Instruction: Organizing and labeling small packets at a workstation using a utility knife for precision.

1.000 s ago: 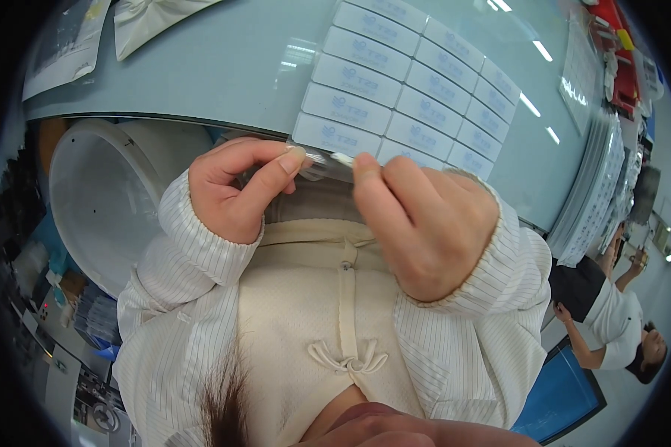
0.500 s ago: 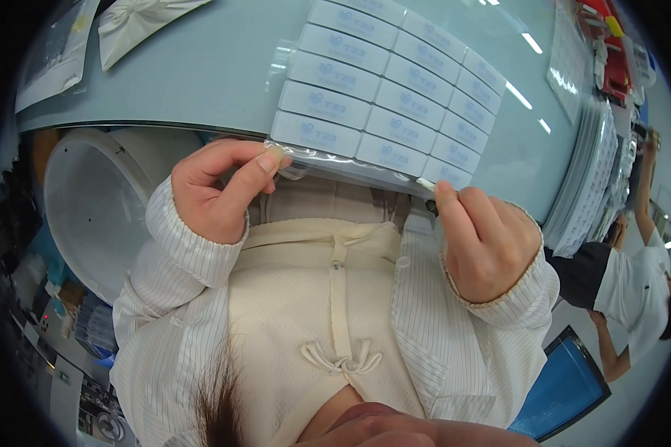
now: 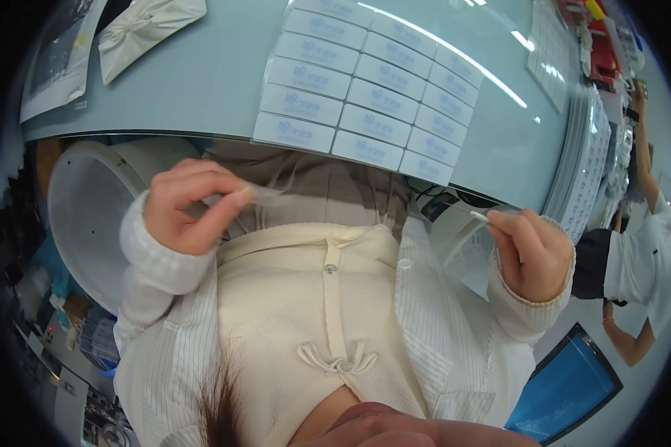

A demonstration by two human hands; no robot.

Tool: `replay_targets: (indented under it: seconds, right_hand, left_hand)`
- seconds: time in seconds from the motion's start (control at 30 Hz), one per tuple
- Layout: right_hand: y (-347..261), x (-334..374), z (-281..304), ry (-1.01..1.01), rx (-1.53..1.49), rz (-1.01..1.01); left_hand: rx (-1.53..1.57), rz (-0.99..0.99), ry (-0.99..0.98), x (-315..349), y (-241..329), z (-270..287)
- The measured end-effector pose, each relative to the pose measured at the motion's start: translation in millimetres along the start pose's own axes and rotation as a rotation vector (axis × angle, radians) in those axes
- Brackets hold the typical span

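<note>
Left hand (image 3: 183,205) pinching clear film strip (image 3: 265,194), right hand (image 3: 533,253) holding transparent sheet (image 3: 462,242)

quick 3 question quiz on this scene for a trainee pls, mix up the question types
1. True or false: both hands hold one white box.
2. What does the left hand pinch? A clear film strip; B scissors; C a pen.
3. Where does the sheet of white labels lie?

Key
1. False; the right hand pinches a separate clear film sheet.
2. A.
3. Flat on the pale blue table, at its near edge.
</note>
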State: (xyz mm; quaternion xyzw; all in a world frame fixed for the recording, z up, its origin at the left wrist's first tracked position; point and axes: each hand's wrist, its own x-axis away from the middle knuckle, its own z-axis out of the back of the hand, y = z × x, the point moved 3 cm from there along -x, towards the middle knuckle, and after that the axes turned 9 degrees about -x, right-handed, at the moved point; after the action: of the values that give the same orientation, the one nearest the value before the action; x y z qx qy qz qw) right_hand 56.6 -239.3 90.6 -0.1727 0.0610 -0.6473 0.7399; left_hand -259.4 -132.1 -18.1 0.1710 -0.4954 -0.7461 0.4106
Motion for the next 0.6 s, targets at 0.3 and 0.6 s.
replay_targets:
  seconds: [0.3,0.6]
  right_hand:
    - [67,-62,-11,0.577,-0.342,0.034]
    - [112,-102,-42,0.586,-0.861,-0.13]
  left_hand:
    - [-0.629,0.934,0.586,182,-237,224]
    - [-0.894,1.454,0.596,337,-381,189]
